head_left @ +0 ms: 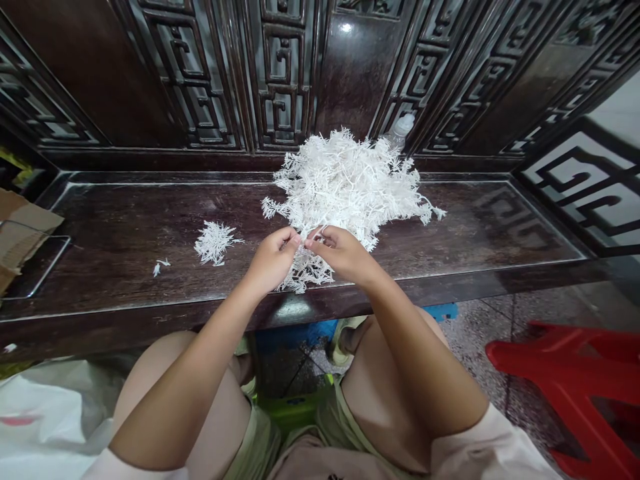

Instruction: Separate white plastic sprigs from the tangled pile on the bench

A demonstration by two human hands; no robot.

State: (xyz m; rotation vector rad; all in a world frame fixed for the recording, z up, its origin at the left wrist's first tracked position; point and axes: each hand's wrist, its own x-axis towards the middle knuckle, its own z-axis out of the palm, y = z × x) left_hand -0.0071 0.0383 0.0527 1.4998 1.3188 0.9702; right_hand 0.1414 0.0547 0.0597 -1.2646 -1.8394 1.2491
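A large heap of white, branching plastic-like sprigs [350, 183] lies on the dark wooden bench [135, 220]. At the heap's front edge, my left hand [275, 259] and my right hand [341, 252] meet, thumbs and forefingers pinched close together. Both hold a white sprig between them, its stem showing by the right fingers. More sprigs hang just below the fingertips. To the left sits a small pile of white pieces [215, 243], with a few loose bits [160, 267] farther left.
Behind the heap stands a clear bottle with a white cap [403, 125], against the carved wooden backrest [357, 73]. Cardboard [23, 233] and a metal wire frame [49, 267] are at the left end. A white bag [55, 413] is lower left, a red stool [575, 373] lower right.
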